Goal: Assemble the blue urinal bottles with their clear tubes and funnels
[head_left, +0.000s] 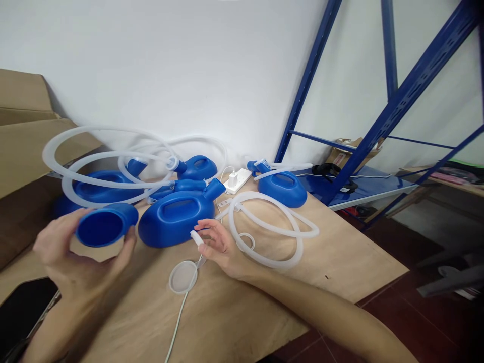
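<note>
My left hand [81, 262] is wrapped around a blue plastic funnel-like mouthpiece [100, 227], its wide round opening facing me. Between the thumb and fingertips of my right hand [221, 249] is the small white end of a translucent cap strap [196, 238]. A round translucent lid [183, 277] hangs or lies below that hand; whether it touches the table cannot be made out. Just behind both hands, a blue urinal bottle [177, 219] with a moulded handle and angled neck lies on the wooden table [234, 312].
More blue bottles [283, 189] stand toward the wall, with coiled translucent hoses [270, 259] around them. A white power strip [237, 181] holds a plugged-in charger, its cable [177, 322] crossing the table. Left is a cardboard box [30, 131]; right, a blue metal shelf frame [310, 75].
</note>
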The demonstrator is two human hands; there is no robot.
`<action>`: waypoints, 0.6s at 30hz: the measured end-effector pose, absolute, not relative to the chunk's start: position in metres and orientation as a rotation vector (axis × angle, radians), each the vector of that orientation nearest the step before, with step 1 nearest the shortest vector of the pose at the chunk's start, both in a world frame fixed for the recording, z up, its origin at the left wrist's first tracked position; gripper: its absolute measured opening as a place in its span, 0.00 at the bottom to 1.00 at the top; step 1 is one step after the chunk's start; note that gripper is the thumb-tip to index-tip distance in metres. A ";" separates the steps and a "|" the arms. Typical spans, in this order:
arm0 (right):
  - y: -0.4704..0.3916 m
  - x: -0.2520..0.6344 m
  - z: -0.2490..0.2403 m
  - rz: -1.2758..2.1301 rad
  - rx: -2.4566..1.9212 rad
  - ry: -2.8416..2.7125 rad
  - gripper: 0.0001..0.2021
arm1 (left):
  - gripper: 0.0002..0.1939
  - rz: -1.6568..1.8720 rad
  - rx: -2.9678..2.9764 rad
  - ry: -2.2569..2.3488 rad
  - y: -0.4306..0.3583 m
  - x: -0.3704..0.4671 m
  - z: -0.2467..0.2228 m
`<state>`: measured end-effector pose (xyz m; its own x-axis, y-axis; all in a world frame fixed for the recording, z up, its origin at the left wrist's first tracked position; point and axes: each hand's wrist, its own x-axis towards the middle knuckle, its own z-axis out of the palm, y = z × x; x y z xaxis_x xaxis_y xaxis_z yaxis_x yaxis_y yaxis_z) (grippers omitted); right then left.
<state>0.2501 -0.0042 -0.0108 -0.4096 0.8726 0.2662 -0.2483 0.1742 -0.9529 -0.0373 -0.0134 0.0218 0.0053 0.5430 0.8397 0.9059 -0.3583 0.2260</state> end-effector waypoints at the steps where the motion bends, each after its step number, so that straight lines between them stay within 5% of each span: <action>1: -0.005 0.250 -0.011 1.406 -0.624 -1.494 0.29 | 0.37 -1.279 -1.830 -1.287 -0.014 -0.034 0.021; 5: -0.012 0.251 -0.012 1.207 -0.522 -1.677 0.31 | 0.30 -0.898 -1.817 -0.762 -0.024 -0.014 0.017; 9: -0.019 0.250 -0.015 0.938 -0.414 -1.864 0.32 | 0.16 -0.928 -1.964 -0.672 -0.039 0.010 0.010; 18: -0.018 0.251 -0.025 0.549 -0.487 -2.050 0.32 | 0.19 -0.948 -2.100 -0.709 -0.040 0.022 -0.007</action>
